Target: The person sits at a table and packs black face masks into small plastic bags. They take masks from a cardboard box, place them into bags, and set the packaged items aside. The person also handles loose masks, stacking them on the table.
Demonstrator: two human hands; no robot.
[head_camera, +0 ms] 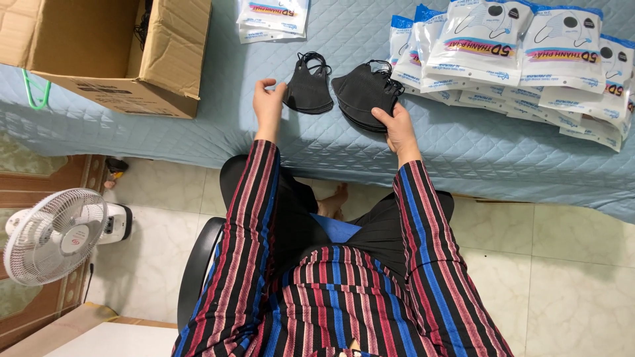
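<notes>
Striped sleeves [344,291] nearest, running up from the chair [195,264] toward the bed [198,125], quilted pale blue. Landmark: the mask stack [364,96], black, lying on the quilt near the bed's front edge.

Right hand [395,125] on the stack's near edge, thumb on top, fingers [381,114] clamped on the stack; how far under they reach cannot be told.

Left of the stack, just beside it, a smaller pile of masks [308,89], black too, ear loops curled at the top. Left hand [268,99] touching that pile's left edge, fingers [267,84] apart and lightly curled, closed on nothing.

Right of the stack, touching or nearly so, overlapping rows of packets [522,59], white with blue tops, spread to the bed's right edge. Above and left of the stack, well apart, a few more packets [272,18] in a short heap.

Far left of the stack, an open carton [119,53] on the bed, flaps up, a green loop [36,92] hanging at its side.

Below and far left of the stack, on the tiled floor [569,277], a white fan [56,235]. Directly below the stack, a bare foot [334,198] under the bed's edge.
</notes>
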